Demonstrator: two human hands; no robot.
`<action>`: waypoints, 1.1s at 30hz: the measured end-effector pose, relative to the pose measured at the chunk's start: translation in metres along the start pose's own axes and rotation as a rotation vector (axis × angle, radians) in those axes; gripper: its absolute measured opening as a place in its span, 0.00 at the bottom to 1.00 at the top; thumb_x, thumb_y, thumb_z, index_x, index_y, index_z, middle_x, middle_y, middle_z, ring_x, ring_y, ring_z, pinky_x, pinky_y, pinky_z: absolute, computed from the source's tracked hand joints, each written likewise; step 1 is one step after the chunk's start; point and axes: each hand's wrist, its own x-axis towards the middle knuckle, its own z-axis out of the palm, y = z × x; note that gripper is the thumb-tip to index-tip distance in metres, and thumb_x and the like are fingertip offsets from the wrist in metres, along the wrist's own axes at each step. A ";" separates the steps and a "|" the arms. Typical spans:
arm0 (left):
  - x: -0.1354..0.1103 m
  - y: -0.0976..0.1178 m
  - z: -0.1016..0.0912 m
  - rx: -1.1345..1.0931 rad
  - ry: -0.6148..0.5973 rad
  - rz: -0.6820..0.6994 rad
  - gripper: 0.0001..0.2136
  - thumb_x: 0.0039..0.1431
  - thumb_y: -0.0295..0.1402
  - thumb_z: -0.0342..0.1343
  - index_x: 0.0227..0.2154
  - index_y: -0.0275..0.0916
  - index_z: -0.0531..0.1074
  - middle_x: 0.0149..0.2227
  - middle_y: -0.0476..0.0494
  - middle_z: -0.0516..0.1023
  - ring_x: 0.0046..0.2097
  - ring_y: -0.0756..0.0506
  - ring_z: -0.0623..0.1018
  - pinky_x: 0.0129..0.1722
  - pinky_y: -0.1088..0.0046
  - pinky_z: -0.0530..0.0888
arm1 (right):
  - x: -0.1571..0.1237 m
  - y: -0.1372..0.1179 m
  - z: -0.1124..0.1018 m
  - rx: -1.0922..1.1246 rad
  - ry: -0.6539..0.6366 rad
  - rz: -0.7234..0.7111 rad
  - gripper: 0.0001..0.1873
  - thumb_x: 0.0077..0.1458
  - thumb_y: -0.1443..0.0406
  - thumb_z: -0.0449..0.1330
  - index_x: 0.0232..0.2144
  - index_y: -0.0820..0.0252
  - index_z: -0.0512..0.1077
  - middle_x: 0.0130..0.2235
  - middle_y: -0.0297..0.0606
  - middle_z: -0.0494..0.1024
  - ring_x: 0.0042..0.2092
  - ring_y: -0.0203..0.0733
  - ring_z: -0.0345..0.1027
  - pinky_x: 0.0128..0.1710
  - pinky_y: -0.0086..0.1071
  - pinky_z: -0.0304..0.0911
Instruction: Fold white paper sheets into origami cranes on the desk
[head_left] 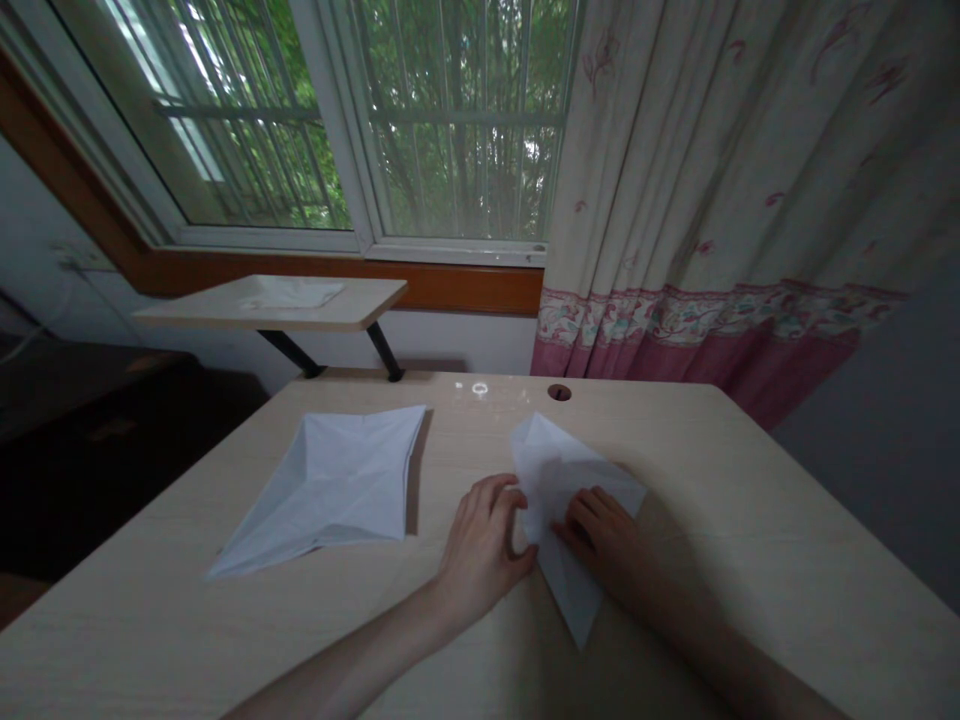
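Observation:
A folded white sheet of paper (544,455) lies on the table in front of me, with pointed corners at its top, right and bottom. My left hand (484,545) is curved at its left edge, thumb and fingertips touching the paper. On top of the paper rests my right hand (604,535), its fingers curled and pressed against the surface; what is under them is hidden. To the left, apart from both hands, is a second white folded paper (352,475), creased, with raised edges and a long point toward the lower left.
The pale wooden table (750,540) has a round cable hole (559,393) near its back edge. A small raised shelf (367,300) on black legs stands at the back left, with white paper (292,293) on it. A curtain (675,250) hangs behind the right side.

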 end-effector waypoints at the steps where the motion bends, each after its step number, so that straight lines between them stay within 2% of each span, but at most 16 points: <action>1: 0.000 0.000 0.000 -0.011 0.001 -0.004 0.25 0.42 0.21 0.66 0.44 0.42 0.65 0.54 0.40 0.69 0.55 0.35 0.71 0.53 0.51 0.72 | 0.000 0.000 0.000 0.004 -0.001 0.001 0.08 0.64 0.66 0.56 0.31 0.55 0.69 0.34 0.37 0.74 0.39 0.48 0.71 0.38 0.41 0.69; 7: 0.000 0.001 0.000 -0.044 0.020 -0.003 0.39 0.39 0.23 0.67 0.56 0.42 0.58 0.61 0.33 0.61 0.62 0.31 0.65 0.59 0.46 0.67 | 0.002 0.000 -0.004 0.038 -0.017 0.008 0.08 0.64 0.66 0.56 0.30 0.55 0.69 0.34 0.37 0.75 0.39 0.47 0.71 0.37 0.39 0.69; 11: -0.002 0.000 0.001 -0.056 -0.007 0.039 0.42 0.38 0.23 0.69 0.57 0.42 0.56 0.64 0.31 0.55 0.65 0.29 0.60 0.60 0.42 0.65 | 0.003 -0.001 -0.005 0.048 -0.030 0.017 0.08 0.63 0.66 0.58 0.30 0.54 0.69 0.34 0.37 0.75 0.39 0.47 0.71 0.37 0.39 0.69; 14: -0.003 0.000 0.000 -0.048 -0.053 0.073 0.40 0.38 0.24 0.69 0.56 0.44 0.57 0.65 0.32 0.52 0.65 0.28 0.58 0.59 0.41 0.65 | 0.004 -0.002 -0.006 0.047 -0.040 0.029 0.07 0.63 0.67 0.58 0.30 0.55 0.70 0.34 0.37 0.75 0.39 0.47 0.71 0.38 0.39 0.69; 18: -0.002 0.002 -0.002 0.000 -0.107 0.092 0.31 0.38 0.25 0.70 0.47 0.44 0.66 0.66 0.36 0.49 0.66 0.27 0.55 0.60 0.41 0.62 | 0.004 -0.001 -0.006 0.043 -0.060 0.024 0.07 0.62 0.68 0.59 0.30 0.56 0.70 0.34 0.37 0.75 0.40 0.47 0.71 0.38 0.39 0.69; 21: -0.001 0.004 -0.004 0.020 -0.128 0.075 0.26 0.38 0.26 0.71 0.42 0.43 0.69 0.66 0.37 0.50 0.66 0.28 0.55 0.62 0.42 0.60 | 0.003 0.000 -0.005 0.046 -0.061 0.030 0.07 0.62 0.68 0.59 0.30 0.55 0.69 0.34 0.36 0.75 0.40 0.47 0.71 0.38 0.39 0.69; 29: -0.001 0.008 -0.005 0.072 -0.170 0.071 0.28 0.35 0.34 0.73 0.42 0.41 0.68 0.66 0.33 0.52 0.66 0.26 0.55 0.63 0.36 0.55 | 0.004 0.000 -0.004 0.061 -0.069 0.039 0.06 0.61 0.68 0.61 0.30 0.56 0.69 0.34 0.36 0.75 0.40 0.48 0.70 0.38 0.40 0.68; 33: -0.003 0.010 -0.005 0.110 -0.165 0.097 0.30 0.34 0.36 0.73 0.43 0.40 0.68 0.65 0.31 0.55 0.66 0.25 0.55 0.63 0.37 0.56 | 0.003 0.002 -0.003 0.063 -0.077 0.034 0.06 0.61 0.67 0.61 0.30 0.56 0.69 0.34 0.37 0.74 0.40 0.48 0.70 0.38 0.40 0.68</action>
